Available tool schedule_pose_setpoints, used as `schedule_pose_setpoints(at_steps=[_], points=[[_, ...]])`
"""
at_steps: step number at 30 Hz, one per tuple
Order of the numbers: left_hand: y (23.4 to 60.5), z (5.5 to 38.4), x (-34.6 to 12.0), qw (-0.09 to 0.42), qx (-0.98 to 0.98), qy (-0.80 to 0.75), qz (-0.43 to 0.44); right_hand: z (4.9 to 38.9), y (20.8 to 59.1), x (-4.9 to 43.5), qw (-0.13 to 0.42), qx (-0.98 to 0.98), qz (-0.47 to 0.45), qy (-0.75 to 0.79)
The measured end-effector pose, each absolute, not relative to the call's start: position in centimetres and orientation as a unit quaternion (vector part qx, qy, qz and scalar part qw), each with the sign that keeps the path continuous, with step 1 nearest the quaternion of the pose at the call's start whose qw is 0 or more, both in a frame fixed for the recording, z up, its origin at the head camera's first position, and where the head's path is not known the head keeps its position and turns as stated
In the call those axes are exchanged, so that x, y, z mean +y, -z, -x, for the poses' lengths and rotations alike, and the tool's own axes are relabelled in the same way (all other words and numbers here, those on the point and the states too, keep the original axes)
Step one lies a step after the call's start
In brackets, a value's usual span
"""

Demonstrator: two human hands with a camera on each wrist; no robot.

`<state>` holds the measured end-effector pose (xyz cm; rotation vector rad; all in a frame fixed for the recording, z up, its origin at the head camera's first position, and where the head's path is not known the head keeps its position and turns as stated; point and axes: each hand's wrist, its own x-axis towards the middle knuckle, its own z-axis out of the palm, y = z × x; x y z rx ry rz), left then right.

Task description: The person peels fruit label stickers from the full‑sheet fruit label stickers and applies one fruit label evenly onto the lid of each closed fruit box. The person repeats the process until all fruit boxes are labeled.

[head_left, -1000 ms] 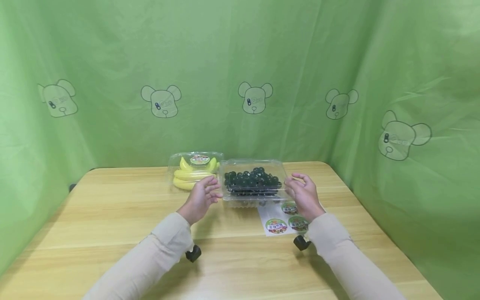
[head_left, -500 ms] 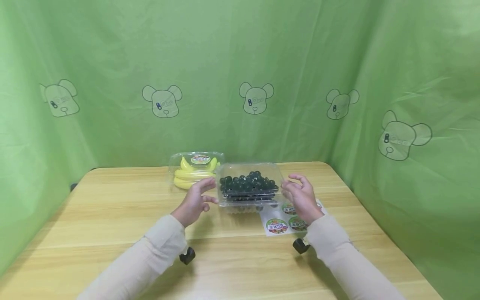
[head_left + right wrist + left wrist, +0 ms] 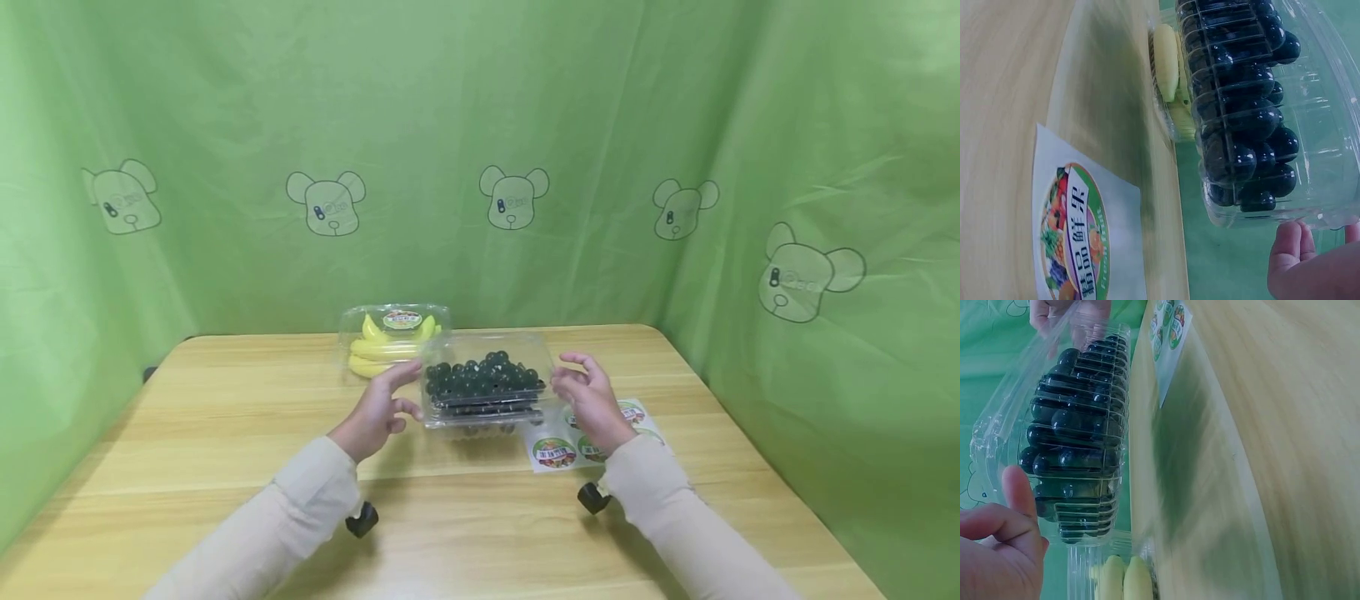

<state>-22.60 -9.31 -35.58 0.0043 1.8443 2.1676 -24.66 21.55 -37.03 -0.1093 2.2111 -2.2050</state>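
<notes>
A clear plastic clamshell box full of dark grapes is held off the table between my two hands. My left hand holds its left end, thumb and forefinger at the rim. At the right end my right hand holds the rim with its fingertips. The left wrist view shows the ribbed side of the box and a gap between it and the table. Fingertips meet the box's end in the right wrist view. Part of each hand's contact is hidden.
Behind and left stands a second clear box with yellow bananas and a round label on its lid. A sheet of round fruit stickers lies on the wooden table, below my right hand. Green curtains surround the table.
Both hands have moved the grape box left and nearer to me. More of the sticker sheet shows now. The banana box has stayed in place.
</notes>
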Motion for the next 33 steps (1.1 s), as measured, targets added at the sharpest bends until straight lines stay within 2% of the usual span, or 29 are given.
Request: schedule_pose_setpoints(at_steps=[20, 33], points=[[36.9, 21.2, -12.0, 0.145, 0.658, -0.739, 0.013, 23.9, 38.1, 18.9, 0.02, 0.741, 0.052, 0.67], [37.2, 20.3, -13.2, 0.15, 0.669, -0.728, 0.008, 23.3, 38.9, 18.3, 0.05, 0.737, 0.065, 0.671]])
